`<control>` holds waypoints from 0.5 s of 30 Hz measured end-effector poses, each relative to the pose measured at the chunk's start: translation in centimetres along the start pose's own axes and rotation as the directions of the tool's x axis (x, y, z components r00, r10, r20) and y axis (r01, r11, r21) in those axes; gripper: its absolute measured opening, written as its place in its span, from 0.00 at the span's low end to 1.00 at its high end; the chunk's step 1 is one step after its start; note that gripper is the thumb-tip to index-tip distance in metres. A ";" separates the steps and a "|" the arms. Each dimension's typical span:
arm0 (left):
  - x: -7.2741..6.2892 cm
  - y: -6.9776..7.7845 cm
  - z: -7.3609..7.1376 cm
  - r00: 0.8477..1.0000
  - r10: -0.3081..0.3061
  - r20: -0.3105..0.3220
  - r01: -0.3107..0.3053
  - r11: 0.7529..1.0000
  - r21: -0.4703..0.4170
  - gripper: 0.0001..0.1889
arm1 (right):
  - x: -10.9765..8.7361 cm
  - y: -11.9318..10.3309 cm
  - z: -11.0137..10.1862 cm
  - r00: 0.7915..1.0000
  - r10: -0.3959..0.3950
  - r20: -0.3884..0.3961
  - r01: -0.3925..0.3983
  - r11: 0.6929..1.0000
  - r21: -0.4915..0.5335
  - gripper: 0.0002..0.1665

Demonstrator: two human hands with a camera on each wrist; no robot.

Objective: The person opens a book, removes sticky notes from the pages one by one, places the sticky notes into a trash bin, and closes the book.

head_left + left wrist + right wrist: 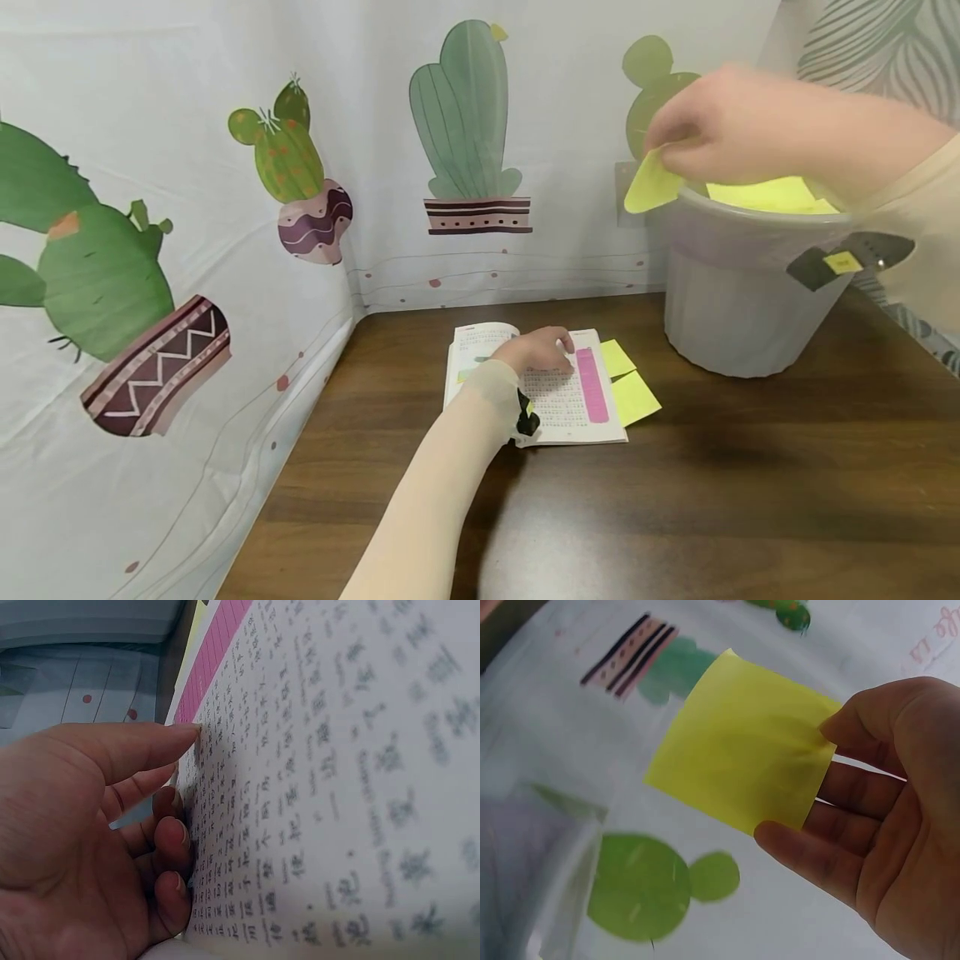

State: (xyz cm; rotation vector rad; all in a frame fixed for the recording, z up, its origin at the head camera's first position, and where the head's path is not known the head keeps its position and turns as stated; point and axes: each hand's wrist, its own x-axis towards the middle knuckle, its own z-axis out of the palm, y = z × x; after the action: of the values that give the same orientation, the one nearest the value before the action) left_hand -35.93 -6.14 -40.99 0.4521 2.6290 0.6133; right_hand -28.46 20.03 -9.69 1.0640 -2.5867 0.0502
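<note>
My right hand (pixel 720 129) pinches a yellow sticky note (pixel 742 742) by one edge, thumb on one face and fingers behind. It is raised over the near-left rim of a pale grey bin (pixel 738 292), with the note hanging outside the rim in the head view. Inside the bin, yellow paper (pixel 765 195) shows near the top. On the table an open book (pixel 555 408) lies with printed text and a pink strip (pixel 592 387). My left hand (pixel 536 350) rests on its page with loosely bent fingers, fingertips (pixel 172 834) against the paper.
Two more yellow sticky notes (pixel 636 398) stick out past the book's right edge. The brown wooden table (pixel 675 517) meets a white cloth backdrop (pixel 375 100) printed with cacti. The bin stands at the table's back right.
</note>
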 end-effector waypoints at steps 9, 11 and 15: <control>0.0 0.0 -0.1 1.000 -0.012 0.007 0.012 1.000 -0.002 0.16 | 1.0 4.0 -2.4 0.993 0.109 0.048 -0.104 0.990 -0.096 0.14; 0.0 0.0 -0.1 1.000 -0.013 0.007 0.013 1.000 0.000 0.16 | 1.3 4.8 -2.8 0.984 0.163 0.077 -0.158 0.985 -0.072 0.16; 0.2 0.0 0.0 1.000 -0.015 0.003 0.015 1.000 0.009 0.15 | 1.8 6.6 -3.3 0.963 0.253 0.097 -0.255 0.967 0.006 0.18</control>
State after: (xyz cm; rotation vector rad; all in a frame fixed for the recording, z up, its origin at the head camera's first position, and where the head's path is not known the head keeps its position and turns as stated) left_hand -36.05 -6.05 -41.05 0.4353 2.6307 0.5952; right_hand -33.21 24.02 -5.40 0.7505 -2.7998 0.0879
